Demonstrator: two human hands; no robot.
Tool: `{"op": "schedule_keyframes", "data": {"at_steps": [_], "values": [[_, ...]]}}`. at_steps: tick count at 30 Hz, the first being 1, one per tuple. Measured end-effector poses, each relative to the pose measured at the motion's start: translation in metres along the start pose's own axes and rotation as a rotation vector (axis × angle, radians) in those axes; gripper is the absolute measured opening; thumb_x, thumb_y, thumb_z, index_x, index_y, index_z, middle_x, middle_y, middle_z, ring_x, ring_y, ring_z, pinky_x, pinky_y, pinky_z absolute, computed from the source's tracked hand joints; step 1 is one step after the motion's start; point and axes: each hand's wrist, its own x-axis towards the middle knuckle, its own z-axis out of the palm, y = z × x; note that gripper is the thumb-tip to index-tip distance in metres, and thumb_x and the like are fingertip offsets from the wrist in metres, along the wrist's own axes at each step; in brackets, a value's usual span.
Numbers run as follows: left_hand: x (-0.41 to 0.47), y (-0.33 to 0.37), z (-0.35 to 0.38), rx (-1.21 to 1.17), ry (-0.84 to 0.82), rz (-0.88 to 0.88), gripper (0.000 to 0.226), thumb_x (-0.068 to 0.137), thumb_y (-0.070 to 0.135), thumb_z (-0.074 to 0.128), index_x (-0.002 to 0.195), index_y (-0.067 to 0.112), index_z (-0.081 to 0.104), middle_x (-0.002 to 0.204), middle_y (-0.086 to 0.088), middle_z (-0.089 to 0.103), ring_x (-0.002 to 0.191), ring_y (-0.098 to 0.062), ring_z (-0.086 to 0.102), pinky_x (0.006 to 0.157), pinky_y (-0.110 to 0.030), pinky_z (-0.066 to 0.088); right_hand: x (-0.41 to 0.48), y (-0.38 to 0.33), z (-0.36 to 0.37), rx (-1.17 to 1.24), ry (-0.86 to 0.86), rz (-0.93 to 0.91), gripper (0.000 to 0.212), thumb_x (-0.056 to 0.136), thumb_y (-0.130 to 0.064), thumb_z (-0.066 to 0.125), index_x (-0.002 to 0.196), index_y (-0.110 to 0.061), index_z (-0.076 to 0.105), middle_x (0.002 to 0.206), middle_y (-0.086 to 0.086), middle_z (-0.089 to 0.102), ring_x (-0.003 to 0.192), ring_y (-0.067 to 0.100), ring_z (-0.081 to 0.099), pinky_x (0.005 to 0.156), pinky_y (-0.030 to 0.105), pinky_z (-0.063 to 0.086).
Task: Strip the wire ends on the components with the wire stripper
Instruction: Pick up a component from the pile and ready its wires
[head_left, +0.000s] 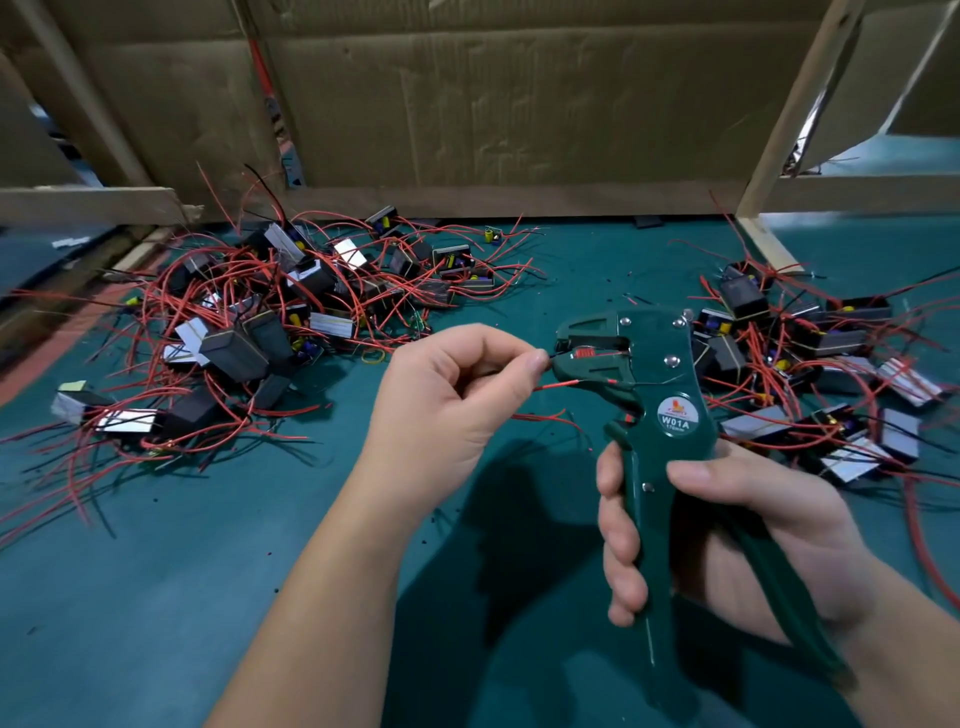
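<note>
2 hands share the stripping step: our left hand (447, 395) pinches a wire end (549, 360) at the mouth of the wire stripper (654, 364), gripped by our right hand (737, 530) above the counter (208, 571), so next we likely squeeze the handles (649, 519) firmly.

You face a table (156, 597) covered in dark teal matting. Creased brown cardboard (519, 104) walls off its far edge, framed by pale wooden battens (797, 104). Brighter light shows beyond, upper right.

Green wire stripper (667, 384) upright — wire end (610, 354) in jaws, components (244, 343) heaped alongside
</note>
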Motion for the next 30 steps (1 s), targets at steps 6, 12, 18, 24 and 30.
{"op": "schedule_keyframes", "data": {"at_steps": [6, 12, 18, 24, 30], "values": [[-0.001, -0.003, 0.0, 0.099, -0.009, -0.01, 0.018, 0.082, 0.028, 0.061, 0.066, 0.018, 0.062, 0.046, 0.012, 0.044, 0.044, -0.007, 0.037, 0.045, -0.019, 0.032, 0.001, 0.006, 0.012, -0.082, 0.271, -0.029, 0.047, 0.063, -0.045, 0.082, 0.078, -0.005, 0.063, 0.059, 0.018, 0.053, 0.043, 0.029, 0.054, 0.048, 0.037, 0.048], [-0.002, -0.009, -0.001, 0.228, -0.171, -0.117, 0.019, 0.093, 0.022, 0.057, 0.074, 0.02, 0.059, 0.049, 0.011, 0.051, 0.045, -0.004, 0.046, 0.05, -0.017, 0.037, 0.006, 0.004, 0.011, 0.011, 0.302, -0.072, 0.041, 0.071, -0.046, 0.07, 0.08, -0.006, 0.062, 0.063, 0.015, 0.055, 0.047, 0.027, 0.055, 0.049, 0.037, 0.05], [0.003, -0.008, -0.005, 0.11, -0.04, -0.102, 0.013, 0.094, 0.011, 0.055, 0.082, 0.013, 0.059, 0.074, 0.002, 0.072, 0.046, -0.004, 0.048, 0.052, -0.015, 0.042, 0.009, -0.004, 0.002, 0.153, 0.379, -0.101, 0.034, 0.061, -0.027, 0.062, 0.085, -0.002, 0.067, 0.076, 0.021, 0.06, 0.063, 0.034, 0.061, 0.06, 0.046, 0.056], [0.004, -0.009, -0.006, 0.063, 0.035, -0.114, 0.012, 0.088, 0.018, 0.065, 0.076, 0.018, 0.065, 0.059, 0.009, 0.064, 0.049, -0.001, 0.049, 0.051, -0.012, 0.041, 0.008, 0.003, 0.0, 0.134, 0.263, 0.111, 0.046, 0.055, -0.022, 0.076, 0.094, 0.002, 0.067, 0.08, 0.025, 0.06, 0.065, 0.037, 0.062, 0.063, 0.049, 0.055], [0.004, -0.011, -0.005, 0.072, 0.04, -0.088, 0.012, 0.085, 0.019, 0.07, 0.074, 0.017, 0.068, 0.06, 0.013, 0.057, 0.057, -0.008, 0.047, 0.056, -0.021, 0.04, 0.005, 0.006, 0.002, 0.162, 0.004, 0.054, 0.043, 0.073, -0.023, 0.072, 0.107, 0.002, 0.063, 0.088, 0.023, 0.061, 0.076, 0.038, 0.062, 0.076, 0.052, 0.052]]}}
